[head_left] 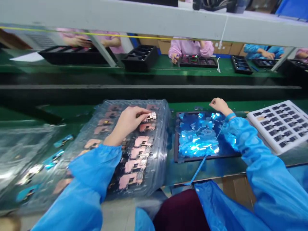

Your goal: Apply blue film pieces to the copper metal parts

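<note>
My left hand [130, 123] pinches a small pinkish circuit board [151, 116] with a shiny metal part, above a stack of transparent plastic trays [158, 170]. More pink boards [141, 152] of this kind lie in the top tray's pockets. Over the far right edge of a dark shallow tray [176, 141] is my right hand [219, 105], fingertips pressed together; what they hold, if anything, is too small to make out. Shiny blue film pieces [197, 144] are heaped in that tray. A coiled blue cord [198, 170] runs up to my right wristband [230, 116].
A white tray [280, 126] of dark parts in rows stands at the right. Blue-backed pieces [63, 141] and another transparent tray [16, 154] lie at the left. Beyond a dark gap, co-workers in pink [190, 48] and blue sleeves work beside black bins [141, 57]. A shelf beam [154, 17] crosses above.
</note>
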Action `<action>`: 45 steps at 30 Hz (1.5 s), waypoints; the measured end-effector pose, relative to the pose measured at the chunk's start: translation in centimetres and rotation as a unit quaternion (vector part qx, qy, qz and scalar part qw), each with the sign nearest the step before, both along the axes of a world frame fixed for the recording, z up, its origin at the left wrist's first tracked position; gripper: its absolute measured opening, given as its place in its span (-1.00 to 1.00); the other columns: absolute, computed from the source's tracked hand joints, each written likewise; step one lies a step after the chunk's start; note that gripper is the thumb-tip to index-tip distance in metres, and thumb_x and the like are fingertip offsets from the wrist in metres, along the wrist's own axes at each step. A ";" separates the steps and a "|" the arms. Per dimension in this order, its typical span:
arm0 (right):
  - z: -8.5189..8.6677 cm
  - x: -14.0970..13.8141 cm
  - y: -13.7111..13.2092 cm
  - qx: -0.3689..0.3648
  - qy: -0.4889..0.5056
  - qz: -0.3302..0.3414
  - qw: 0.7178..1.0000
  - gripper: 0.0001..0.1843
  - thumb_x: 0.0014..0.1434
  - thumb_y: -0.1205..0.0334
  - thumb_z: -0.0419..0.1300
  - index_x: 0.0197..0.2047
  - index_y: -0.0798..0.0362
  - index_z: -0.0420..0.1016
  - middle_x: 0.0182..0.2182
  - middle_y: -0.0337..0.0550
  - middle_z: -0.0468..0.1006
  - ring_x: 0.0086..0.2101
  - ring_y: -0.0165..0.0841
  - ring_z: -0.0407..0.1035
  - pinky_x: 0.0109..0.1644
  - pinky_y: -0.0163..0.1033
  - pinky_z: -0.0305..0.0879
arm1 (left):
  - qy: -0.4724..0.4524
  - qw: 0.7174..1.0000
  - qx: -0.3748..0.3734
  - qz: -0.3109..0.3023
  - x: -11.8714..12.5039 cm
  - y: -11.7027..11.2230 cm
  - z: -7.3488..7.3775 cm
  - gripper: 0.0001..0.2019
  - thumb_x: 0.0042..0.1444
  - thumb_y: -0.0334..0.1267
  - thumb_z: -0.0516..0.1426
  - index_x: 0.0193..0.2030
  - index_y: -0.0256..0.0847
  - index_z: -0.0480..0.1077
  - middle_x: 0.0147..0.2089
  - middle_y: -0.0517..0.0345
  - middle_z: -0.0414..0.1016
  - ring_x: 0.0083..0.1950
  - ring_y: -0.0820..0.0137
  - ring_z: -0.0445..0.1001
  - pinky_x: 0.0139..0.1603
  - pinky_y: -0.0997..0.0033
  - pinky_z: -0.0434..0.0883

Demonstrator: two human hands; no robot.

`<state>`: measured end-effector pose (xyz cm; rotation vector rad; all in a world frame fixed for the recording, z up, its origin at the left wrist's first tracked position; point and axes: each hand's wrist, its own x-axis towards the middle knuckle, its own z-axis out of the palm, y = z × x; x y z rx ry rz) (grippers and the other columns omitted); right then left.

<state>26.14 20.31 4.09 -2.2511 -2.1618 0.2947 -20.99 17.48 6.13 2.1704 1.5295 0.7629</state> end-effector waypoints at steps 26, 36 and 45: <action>6.1 -3.8 -3.2 0.110 0.388 0.160 0.901 -0.61 0.30 0.04 0.37 0.09 0.07 0.56 -0.09 -0.08 0.68 -0.20 -0.26 0.59 -0.18 -0.21 0.56 | -0.199 0.978 0.025 0.053 7.0 -20.0 6.1 -0.71 0.39 -0.02 0.25 0.18 0.15 0.65 0.22 0.14 0.66 0.20 0.07 0.64 0.27 0.07 0.58; 7.0 -12.1 -16.5 0.022 0.535 0.208 0.819 -0.76 0.22 0.10 0.51 -0.11 0.02 0.68 -0.20 -0.16 0.72 -0.24 -0.30 0.60 -0.19 -0.24 0.54 | -0.441 0.883 -0.125 0.098 15.0 -20.3 1.6 -0.78 0.28 -0.10 0.35 -0.04 -0.17 0.66 -0.10 0.03 0.70 -0.14 0.27 0.67 -0.08 0.36 0.64; 4.6 -12.5 -17.1 0.024 0.570 0.197 0.797 -0.76 0.51 0.05 0.25 -0.03 -0.02 0.70 -0.22 -0.17 0.74 -0.22 -0.26 0.66 -0.10 -0.15 0.64 | -0.530 0.821 -0.191 0.091 14.6 -20.3 0.3 -0.72 0.16 -0.15 0.46 -0.08 -0.20 0.59 -0.19 0.08 0.65 -0.19 0.35 0.60 -0.28 0.50 0.51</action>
